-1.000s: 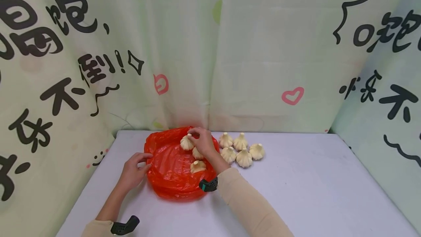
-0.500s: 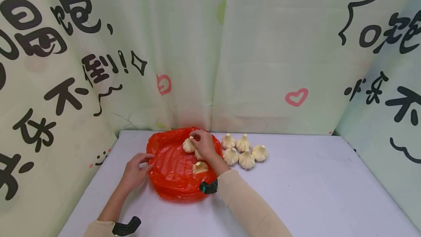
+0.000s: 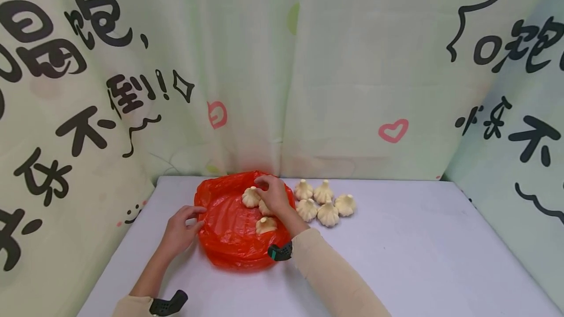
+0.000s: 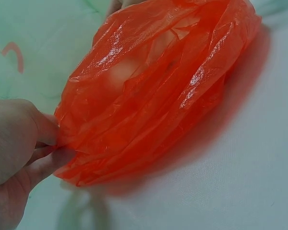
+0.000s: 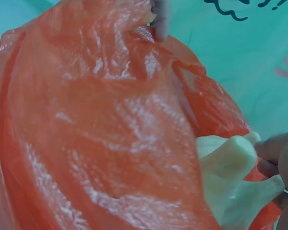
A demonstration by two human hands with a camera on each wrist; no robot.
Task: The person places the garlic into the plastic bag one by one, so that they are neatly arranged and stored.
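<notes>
A red plastic bag (image 3: 224,209) lies wide-mouthed on the table, with garlic bulbs inside. My left hand (image 3: 179,229) pinches the bag's left edge between thumb and fingers; the left wrist view shows this hand (image 4: 19,153) at the gathered plastic (image 4: 129,115). Over the bag's far right side, my right hand (image 3: 274,194) has thumb and fingertips at the stem of a garlic bulb (image 3: 250,198), pinching it low in the bag. Two more bulbs sit there: one (image 3: 266,225) in front, another (image 3: 264,208) partly behind the hand. In the right wrist view, stems (image 5: 230,158) crowd near the fingers.
Several garlic bulbs (image 3: 328,214) stand in a cluster on the white table (image 3: 396,248), just right of the bag. A printed curtain (image 3: 343,87) hangs behind the table and along both sides.
The right hand and the garlic bulb at its fingertips have sunk slightly into the bag. The left hand keeps its place at the bag's edge. The head view has shifted a little.
</notes>
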